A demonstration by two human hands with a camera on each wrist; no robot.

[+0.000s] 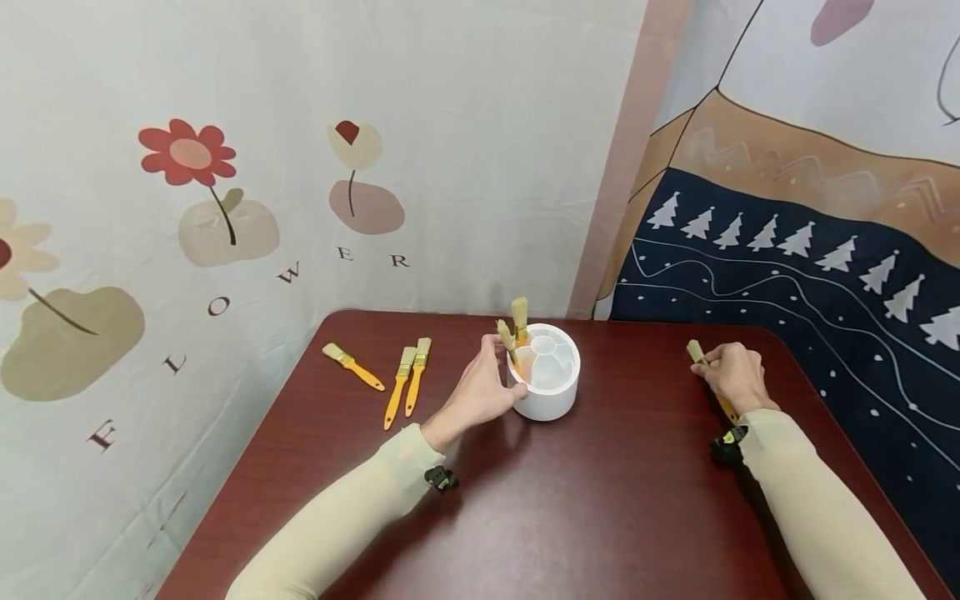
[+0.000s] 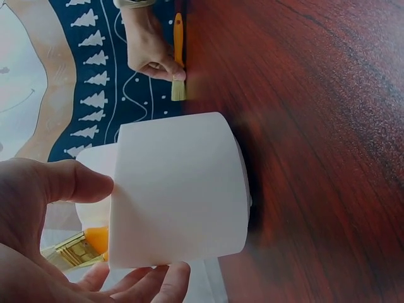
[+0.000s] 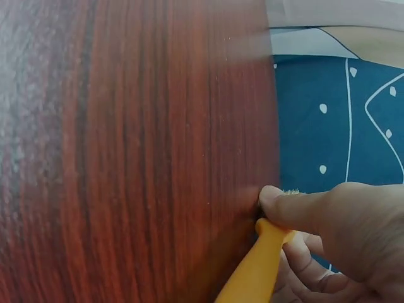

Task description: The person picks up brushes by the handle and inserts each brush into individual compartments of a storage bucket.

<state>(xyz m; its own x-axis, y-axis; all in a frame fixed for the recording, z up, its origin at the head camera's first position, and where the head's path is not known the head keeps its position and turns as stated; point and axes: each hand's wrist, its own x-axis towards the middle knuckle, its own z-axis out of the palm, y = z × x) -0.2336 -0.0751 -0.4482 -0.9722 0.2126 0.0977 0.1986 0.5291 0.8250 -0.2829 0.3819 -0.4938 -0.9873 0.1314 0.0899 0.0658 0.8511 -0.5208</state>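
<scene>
A white round organizer with divided compartments stands at the table's far middle. My left hand grips its left side, thumb at the near wall and fingers around the far side. Two paintbrushes stand bristles up in its left compartment, one upright brush and one tilted brush. Over at the right, my right hand pinches another paintbrush between thumb and fingers near the bristles. Its yellow handle points back toward my wrist, close over the table.
Three more yellow-handled brushes lie on the table's left: a slanted brush and a side-by-side pair, the nearer brush and the farther brush. Behind the brown table hangs a printed curtain.
</scene>
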